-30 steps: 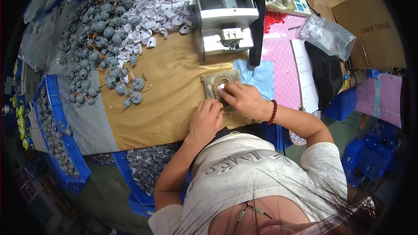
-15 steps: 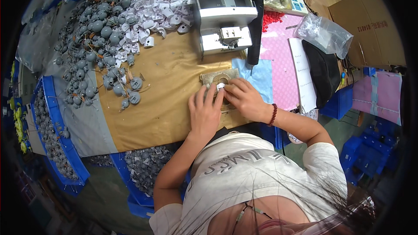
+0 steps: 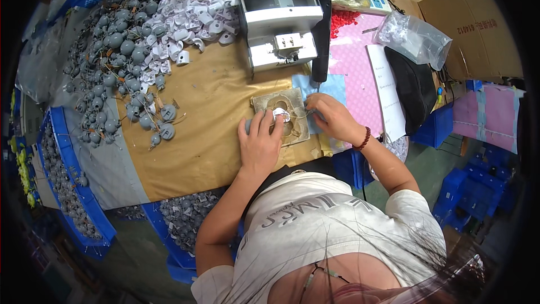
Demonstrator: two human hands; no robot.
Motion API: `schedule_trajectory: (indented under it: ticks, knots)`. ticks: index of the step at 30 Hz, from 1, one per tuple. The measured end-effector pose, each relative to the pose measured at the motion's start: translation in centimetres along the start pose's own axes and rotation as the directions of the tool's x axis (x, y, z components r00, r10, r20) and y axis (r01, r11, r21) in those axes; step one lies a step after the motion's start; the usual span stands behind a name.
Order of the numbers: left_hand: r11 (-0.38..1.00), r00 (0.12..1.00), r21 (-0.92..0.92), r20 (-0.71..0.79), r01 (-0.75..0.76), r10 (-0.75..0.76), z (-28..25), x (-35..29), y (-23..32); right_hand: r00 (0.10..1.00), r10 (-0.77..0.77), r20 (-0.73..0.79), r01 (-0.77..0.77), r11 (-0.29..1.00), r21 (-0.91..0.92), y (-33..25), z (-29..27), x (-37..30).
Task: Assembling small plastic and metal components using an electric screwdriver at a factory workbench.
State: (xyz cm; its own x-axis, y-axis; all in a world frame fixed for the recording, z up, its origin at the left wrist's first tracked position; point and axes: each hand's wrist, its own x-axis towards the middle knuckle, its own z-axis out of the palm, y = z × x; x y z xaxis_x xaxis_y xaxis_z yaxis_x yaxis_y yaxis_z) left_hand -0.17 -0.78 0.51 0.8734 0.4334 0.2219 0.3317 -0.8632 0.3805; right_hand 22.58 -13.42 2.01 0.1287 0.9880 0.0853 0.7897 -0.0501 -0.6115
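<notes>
On the table in front of me lies a metal fixture block (image 3: pixel 298 97) with a rounded recess. A small white plastic piece (image 3: pixel 281 114) rests at the recess. My left hand (image 3: pixel 260 143) presses its fingertips against this piece from the left. A bit of a grey rounded part (image 3: pixel 248 126) shows between its fingers, mostly hidden. At the block's right edge, my right hand (image 3: pixel 334 118) has its fingers curled in a pinch. A thin wire (image 3: pixel 306 114) runs from the white piece into that pinch; the fingers hide its end.
A silver machine (image 3: pixel 281 22) stands beyond the block, beside a hanging black electric screwdriver (image 3: pixel 321 39). Grey wired parts (image 3: pixel 107 67) and white plastic pieces (image 3: pixel 197 17) are heaped at the far left. To the right lie red pieces (image 3: pixel 343 21), paper (image 3: pixel 388 93) and a black pouch (image 3: pixel 413 90).
My right hand has moved right, off the white piece to the block's right edge, drawing the wire. My left hand stays at the piece, and more of the block's recess shows.
</notes>
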Motion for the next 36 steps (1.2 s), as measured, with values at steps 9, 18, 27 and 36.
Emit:
schedule_trajectory:
  ticks: [9, 18, 27, 36]
  knots:
    - [1.0, 1.0, -0.016, 0.009, 0.005, -0.005, -0.3, 0.0, -0.2, 0.759, 0.563, 0.327, -0.523, 0.229, 0.821, -0.9, -0.2, 2.3]
    - [1.0, 0.999, -0.014, 0.032, -0.01, 0.01, -0.4, 0.1, -0.3, 0.91, 0.294, 0.292, -0.275, -0.098, 0.956, -2.1, -0.1, 3.8]
    - [0.998, 0.999, -0.051, 0.002, -0.039, 0.039, -0.5, 0.1, -0.8, 0.966, 0.256, 0.043, -0.248, 0.865, 0.436, -2.2, 2.6, 4.2]
    - [0.984, 0.997, -0.175, -0.066, 0.036, -0.049, -0.7, 1.5, -0.6, 0.965, 0.197, -0.172, -0.177, 0.976, 0.126, -3.2, 4.3, 3.9]
